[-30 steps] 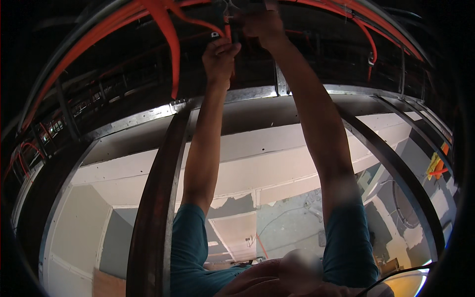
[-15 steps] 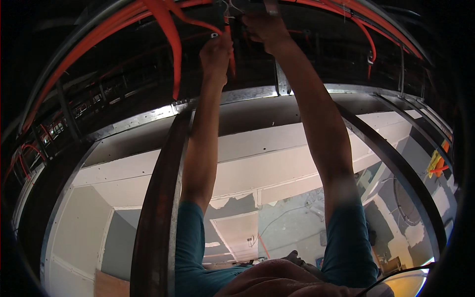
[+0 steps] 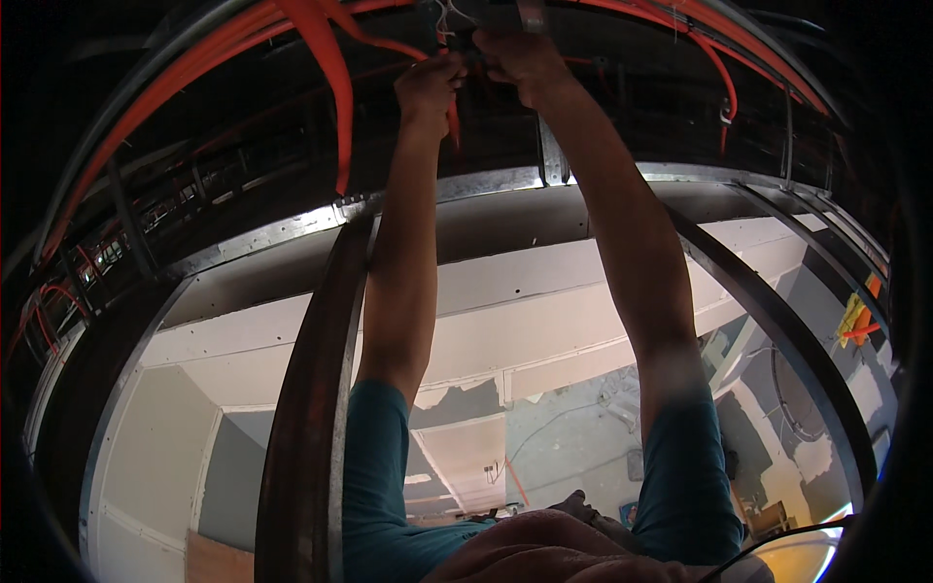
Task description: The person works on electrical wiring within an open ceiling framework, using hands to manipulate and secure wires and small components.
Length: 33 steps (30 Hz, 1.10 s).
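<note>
Both my arms reach up into the dark space overhead. My left hand (image 3: 429, 92) is closed, its fingertips pinched together beside an orange corrugated conduit (image 3: 454, 126) that hangs down behind it. A second orange conduit (image 3: 384, 42) runs in from the left to the top of that hand. Close by on the right, my right hand (image 3: 522, 63) is also closed, its fingers curled toward the left one. Whatever either hand holds is dark and hidden by the fingers. Thin white wires (image 3: 444, 19) loop just above, between the hands.
A thick orange conduit (image 3: 342, 117) hangs left of my left arm. Metal ceiling studs (image 3: 316, 389) pass on both sides of me, joined to a bright metal rail (image 3: 486, 184). Pale plasterboard (image 3: 525, 287) lies below. A yellow and orange cloth (image 3: 857, 316) hangs far right.
My left hand has moved up slightly, its fingertips coming nearer the right hand. The left forearm has shifted a little to the right. My right hand has barely moved.
</note>
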Tool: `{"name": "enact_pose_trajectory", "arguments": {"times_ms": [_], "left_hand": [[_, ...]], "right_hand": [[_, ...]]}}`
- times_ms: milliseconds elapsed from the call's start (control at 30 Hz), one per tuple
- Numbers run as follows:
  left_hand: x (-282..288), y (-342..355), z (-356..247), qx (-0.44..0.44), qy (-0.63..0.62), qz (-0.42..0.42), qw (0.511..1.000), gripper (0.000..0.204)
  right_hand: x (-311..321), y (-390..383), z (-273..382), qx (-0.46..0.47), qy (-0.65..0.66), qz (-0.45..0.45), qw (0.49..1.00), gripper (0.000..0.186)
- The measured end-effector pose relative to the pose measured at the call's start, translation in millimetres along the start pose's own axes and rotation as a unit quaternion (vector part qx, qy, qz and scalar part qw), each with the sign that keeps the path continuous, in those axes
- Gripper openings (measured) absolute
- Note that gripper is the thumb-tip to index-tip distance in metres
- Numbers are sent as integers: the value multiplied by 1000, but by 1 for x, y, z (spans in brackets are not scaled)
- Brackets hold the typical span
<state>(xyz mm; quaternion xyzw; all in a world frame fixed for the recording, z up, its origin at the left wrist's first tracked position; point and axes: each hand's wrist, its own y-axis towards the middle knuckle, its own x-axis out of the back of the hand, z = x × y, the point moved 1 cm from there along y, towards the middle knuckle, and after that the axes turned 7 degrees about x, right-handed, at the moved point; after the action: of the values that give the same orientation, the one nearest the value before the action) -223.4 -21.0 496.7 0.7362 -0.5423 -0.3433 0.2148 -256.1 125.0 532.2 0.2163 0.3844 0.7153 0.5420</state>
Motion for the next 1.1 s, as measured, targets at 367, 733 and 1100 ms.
{"name": "enact_pose_trajectory", "arguments": {"times_ms": [367,733,1100], "left_hand": [[-4,11,2,-143,145,-145,968,22],[-25,-53,-34,19,-32,-59,998,20],[-6,-52,-37,-88,288,38,953,19]], "right_hand": [[-1,-38,9,67,64,47,995,21],[24,-92,2,243,53,181,952,20],[11,2,-6,207,-244,36,947,22]]}}
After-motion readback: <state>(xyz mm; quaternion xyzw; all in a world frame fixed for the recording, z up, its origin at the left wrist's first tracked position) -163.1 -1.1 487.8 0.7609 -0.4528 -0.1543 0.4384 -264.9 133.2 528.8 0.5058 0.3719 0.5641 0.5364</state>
